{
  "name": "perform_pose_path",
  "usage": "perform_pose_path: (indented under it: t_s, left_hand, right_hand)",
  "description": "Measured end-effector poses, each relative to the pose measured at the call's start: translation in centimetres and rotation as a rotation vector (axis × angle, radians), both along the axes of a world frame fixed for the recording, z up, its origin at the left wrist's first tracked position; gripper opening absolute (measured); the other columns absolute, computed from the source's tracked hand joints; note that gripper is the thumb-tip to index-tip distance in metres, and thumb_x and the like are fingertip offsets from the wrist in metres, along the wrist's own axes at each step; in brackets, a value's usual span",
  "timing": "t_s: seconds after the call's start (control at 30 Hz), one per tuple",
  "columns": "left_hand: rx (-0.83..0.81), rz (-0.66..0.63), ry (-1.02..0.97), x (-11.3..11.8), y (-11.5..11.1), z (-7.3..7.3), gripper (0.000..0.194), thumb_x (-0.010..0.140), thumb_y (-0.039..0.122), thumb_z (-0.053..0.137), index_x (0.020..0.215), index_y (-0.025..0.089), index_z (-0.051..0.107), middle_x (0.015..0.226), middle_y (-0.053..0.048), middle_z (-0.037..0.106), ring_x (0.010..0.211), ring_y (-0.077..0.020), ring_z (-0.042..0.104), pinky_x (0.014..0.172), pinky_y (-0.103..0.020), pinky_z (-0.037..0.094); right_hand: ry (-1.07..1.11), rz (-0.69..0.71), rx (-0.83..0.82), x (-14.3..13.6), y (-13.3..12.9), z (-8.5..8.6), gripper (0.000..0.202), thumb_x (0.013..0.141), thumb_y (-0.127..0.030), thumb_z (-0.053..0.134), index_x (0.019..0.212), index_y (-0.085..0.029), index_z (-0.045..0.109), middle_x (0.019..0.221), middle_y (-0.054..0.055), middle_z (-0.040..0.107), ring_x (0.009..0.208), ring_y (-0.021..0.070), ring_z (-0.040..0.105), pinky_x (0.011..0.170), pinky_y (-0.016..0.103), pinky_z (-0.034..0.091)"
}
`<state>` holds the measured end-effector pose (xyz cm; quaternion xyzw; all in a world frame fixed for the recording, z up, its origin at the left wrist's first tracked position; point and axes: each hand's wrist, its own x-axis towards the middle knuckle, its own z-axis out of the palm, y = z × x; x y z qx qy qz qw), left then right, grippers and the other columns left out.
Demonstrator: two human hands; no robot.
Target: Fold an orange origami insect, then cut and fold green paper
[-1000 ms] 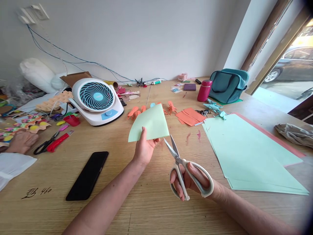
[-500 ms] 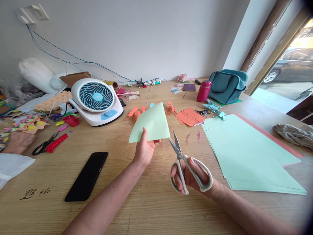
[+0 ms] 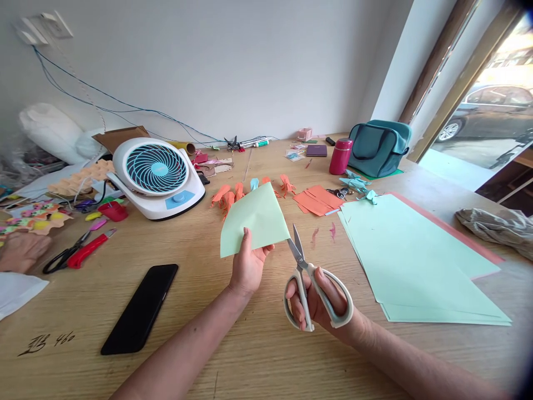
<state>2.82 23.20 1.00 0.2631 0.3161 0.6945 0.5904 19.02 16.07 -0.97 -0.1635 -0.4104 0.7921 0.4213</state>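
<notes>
My left hand grips a pale green sheet of paper by its lower edge, thumb on top and the other fingers underneath. The paper is raised above the wooden table and tilted. My right hand holds white-handled scissors, its fingers through the loops. Their blades are parted and point up toward the paper's lower right corner; one blade tip lies at or just under that corner. Whether the blade touches the paper I cannot tell.
Larger green sheets lie at right, near orange paper pieces. Folded orange paper figures stand behind my paper. At left are a phone, red cutter, black scissors, fan and another person's hand. A pink flask stands beside a teal bag.
The view has shifted slightly to the right. The paper's left side has dipped a little in my left hand. The scissors stay parted near its corner.
</notes>
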Motion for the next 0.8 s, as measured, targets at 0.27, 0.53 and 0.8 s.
perform_pose_path:
  t_s: [0.27,0.53,0.8]
  left_hand:
    - [-0.039,0.033,-0.009,0.7,-0.9,0.0,0.043,0.086,0.046,0.071,0.123,0.025,0.065,0.121,-0.008,0.068,0.094,-0.0207,0.065,0.067,-0.03,0.052]
    - [-0.071,0.019,-0.04,1.2,-1.4,0.6,0.039,0.085,0.044,0.072,0.118,0.024,0.068,0.117,-0.008,0.07,0.093,-0.0206,0.066,0.067,-0.03,0.054]
    - [-0.038,-0.003,-0.035,1.0,-1.4,0.6,0.041,0.086,0.043,0.072,0.122,0.026,0.065,0.123,-0.007,0.069,0.099,-0.0223,0.067,0.071,-0.032,0.055]
  right_hand:
    - [0.016,-0.113,-0.023,-0.5,-1.1,0.5,0.057,0.102,-0.059,0.032,0.092,-0.013,0.065,0.059,0.002,0.056,0.05,0.0119,0.05,0.052,0.025,0.037]
    - [0.052,-0.136,-0.042,-0.6,-1.7,1.4,0.059,0.101,-0.062,0.031,0.089,-0.014,0.064,0.055,0.0,0.05,0.046,0.0112,0.042,0.049,0.027,0.031]
    - [0.033,-0.153,-0.083,-0.5,-2.0,1.7,0.06,0.095,-0.071,0.035,0.082,-0.021,0.065,0.051,0.0,0.043,0.041,0.0121,0.033,0.043,0.031,0.023]
